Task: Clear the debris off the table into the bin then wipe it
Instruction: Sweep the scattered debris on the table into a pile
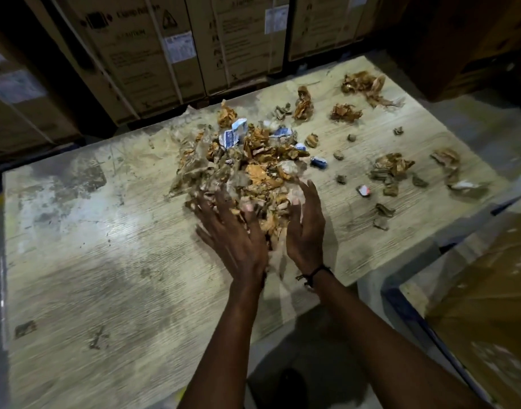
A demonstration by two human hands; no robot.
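A worn, pale wood-grain table top (85,261), stained with grey and dark patches, fills most of the view in a dim storeroom. Tall brown cardboard cartons (153,57) with printed labels and strapping stand in a row just behind its far edge. A heap of crumpled brown paper, clear plastic film and blue-and-white wrapper scraps (247,160) lies near the table's middle. Smaller crumpled brown paper clumps (389,169) are scattered well apart across the right half, reaching towards the far right corner.

The left hand (238,240) and right hand (306,228) reach in side by side, palms facing each other, cupping the near edge of the heap. Fingers on both are spread and fairly straight, pressed against the scraps rather than clenched; the left is motion-blurred. A dark cord bracelet (315,273) circles the right wrist. A blue-rimmed container (406,308) with brown contents sits beside the table at lower right.
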